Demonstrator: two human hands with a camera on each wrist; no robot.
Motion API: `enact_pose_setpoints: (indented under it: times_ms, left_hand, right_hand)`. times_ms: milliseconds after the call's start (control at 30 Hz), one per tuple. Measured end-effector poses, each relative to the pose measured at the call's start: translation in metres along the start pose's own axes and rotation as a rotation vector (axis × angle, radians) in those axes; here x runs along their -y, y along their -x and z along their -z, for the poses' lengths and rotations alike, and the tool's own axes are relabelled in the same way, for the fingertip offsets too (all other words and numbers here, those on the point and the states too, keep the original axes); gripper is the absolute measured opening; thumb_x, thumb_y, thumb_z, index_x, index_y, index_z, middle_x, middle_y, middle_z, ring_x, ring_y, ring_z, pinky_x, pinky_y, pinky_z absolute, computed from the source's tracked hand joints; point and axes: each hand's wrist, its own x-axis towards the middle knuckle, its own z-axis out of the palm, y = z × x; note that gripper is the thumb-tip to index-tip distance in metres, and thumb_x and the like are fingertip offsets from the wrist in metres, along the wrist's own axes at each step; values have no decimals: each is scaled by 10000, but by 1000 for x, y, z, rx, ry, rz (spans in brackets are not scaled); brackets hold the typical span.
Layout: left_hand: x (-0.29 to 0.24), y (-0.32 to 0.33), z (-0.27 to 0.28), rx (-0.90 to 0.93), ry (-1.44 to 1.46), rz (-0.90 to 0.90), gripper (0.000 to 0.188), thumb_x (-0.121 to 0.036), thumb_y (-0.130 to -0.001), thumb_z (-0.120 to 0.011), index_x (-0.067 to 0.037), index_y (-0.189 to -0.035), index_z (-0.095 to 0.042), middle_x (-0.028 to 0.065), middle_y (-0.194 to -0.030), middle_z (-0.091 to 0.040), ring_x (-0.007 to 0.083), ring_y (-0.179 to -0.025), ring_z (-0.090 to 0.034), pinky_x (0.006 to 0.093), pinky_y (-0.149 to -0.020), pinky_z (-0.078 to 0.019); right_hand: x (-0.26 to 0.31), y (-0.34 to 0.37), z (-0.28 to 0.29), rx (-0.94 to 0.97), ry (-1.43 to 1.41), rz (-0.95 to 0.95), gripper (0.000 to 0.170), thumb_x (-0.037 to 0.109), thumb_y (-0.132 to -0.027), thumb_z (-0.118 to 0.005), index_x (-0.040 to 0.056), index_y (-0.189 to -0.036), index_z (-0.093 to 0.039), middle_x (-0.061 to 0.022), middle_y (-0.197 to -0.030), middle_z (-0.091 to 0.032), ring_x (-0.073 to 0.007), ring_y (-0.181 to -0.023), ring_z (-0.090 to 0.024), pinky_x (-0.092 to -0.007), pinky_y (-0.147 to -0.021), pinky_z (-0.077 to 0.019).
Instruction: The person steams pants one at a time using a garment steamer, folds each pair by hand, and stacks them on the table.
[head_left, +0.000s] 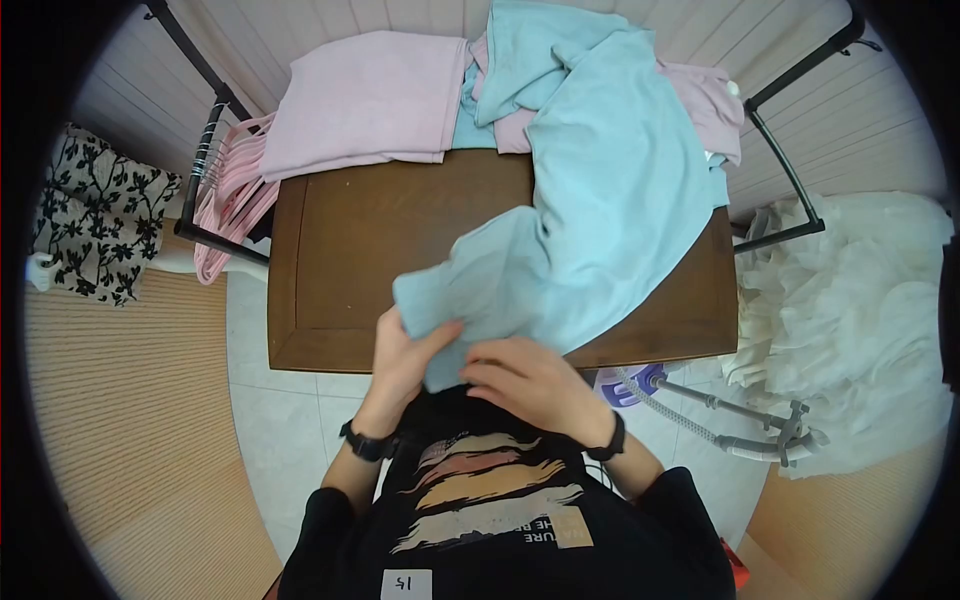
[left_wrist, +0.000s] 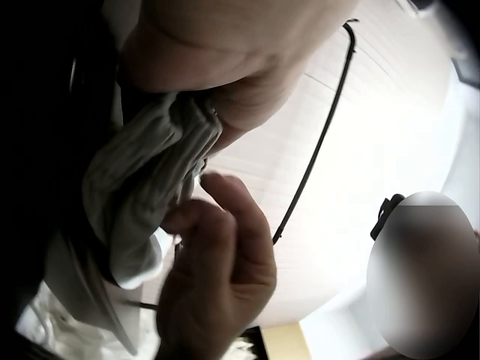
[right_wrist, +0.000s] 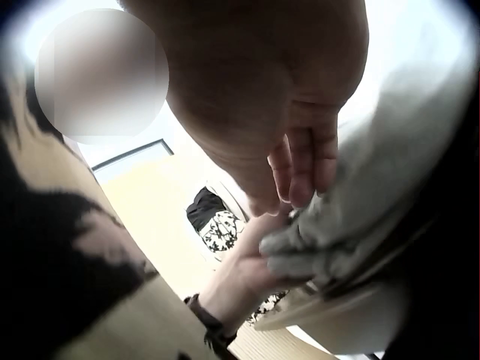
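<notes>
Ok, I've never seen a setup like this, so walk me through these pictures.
There is no machine here, just a bare left hand and right hand. The wide picture comes from a camera worn on the head, looking forward and down; the other two come from cameras on the left and right wrists. On the brown table lie a folded pink cloth, a light blue cloth and, at the far right, more pink fabric. The left hand grips the near end of the light blue cloth; the right hand is beside it, but whether it touches is unclear.
</notes>
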Motion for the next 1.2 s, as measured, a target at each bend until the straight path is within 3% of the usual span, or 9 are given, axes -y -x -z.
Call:
enact_pose_setpoints:
  times_ms: [100,233,433,633,733,767,900,1100,1200]
  left_hand:
    - [-7,27,39,-140,-47,-103,523,67,-799,-719,67,-1312,-619,84,-1167,-718,197,-1018,-696,332,-938,-533]
    - [-14,71,99,-466,117,-144,658,25,-738,-673,76,-1384,-558,150,-1303,-653,244,-1219,-614,357,-1070,-442]
    - [-15,90,142,-574,90,-97,694,-36,-739,-671,95,-1406,-530,164,-1354,-627,274,-1245,-590,364,-1096,-411]
    - [-3,83,155,-579,24,-112,716,-77,-733,-682,91,-1412,-530,189,-1369,-627,316,-1255,-598,392,-1092,-431]
    - [-4,86,155,-591,58,-123,651,-55,-731,-674,104,-1355,-576,151,-1297,-662,268,-1200,-614,363,-1072,-429]
    - [-4,88,156,-593,59,-133,651,-55,-731,-674,104,-1355,-576,151,-1297,-662,268,-1200,-614,363,-1072,-429]
    - [-3,101,176,-664,-3,-134,617,-65,-710,-690,99,-1299,-611,149,-1246,-681,260,-1143,-634,361,-1039,-447]
    - [4,138,215,-833,-78,-127,539,-45,-677,-725,85,-1196,-655,127,-1141,-704,246,-1028,-658,345,-1000,-460]
    - [12,150,240,-869,-126,-144,518,-26,-697,-713,83,-1199,-649,126,-1147,-701,236,-1036,-658,339,-995,-462]
  right_hand:
    - [-1,-12,57,-133,140,-16,312,79,-804,-801,35,-1100,-712,-118,-1119,-675,-323,-967,-657,-411,-831,-536]
    - [-25,-30,122,-237,534,-60,310,23,-820,-765,16,-1124,-707,-157,-1112,-684,-356,-989,-656,-440,-857,-527]
    - [-98,-108,185,-221,722,18,318,-43,-902,-633,24,-1213,-644,-155,-1108,-660,-373,-1053,-599,-454,-891,-481]
    - [-195,-195,236,-143,987,141,424,180,-930,-704,55,-1325,-614,-131,-1273,-639,-353,-1213,-561,-456,-1022,-468]
    - [-225,-222,264,53,1084,80,541,330,-875,-766,47,-1316,-631,-125,-1312,-636,-352,-1252,-557,-464,-1067,-455]
    - [-234,-228,275,214,939,-6,535,356,-858,-780,34,-1264,-647,-142,-1268,-636,-362,-1233,-558,-458,-1056,-455]
    - [-209,-247,271,552,826,-78,446,346,-798,-821,28,-1091,-712,-144,-1138,-675,-339,-1172,-582,-454,-992,-471]
    - [-121,-210,226,654,668,-29,317,116,-674,-850,-1,-900,-660,-169,-999,-600,-356,-1052,-587,-424,-883,-485]
    - [-80,-186,213,593,698,206,282,121,-632,-834,-8,-803,-653,-147,-1046,-611,-346,-1111,-592,-447,-938,-484]
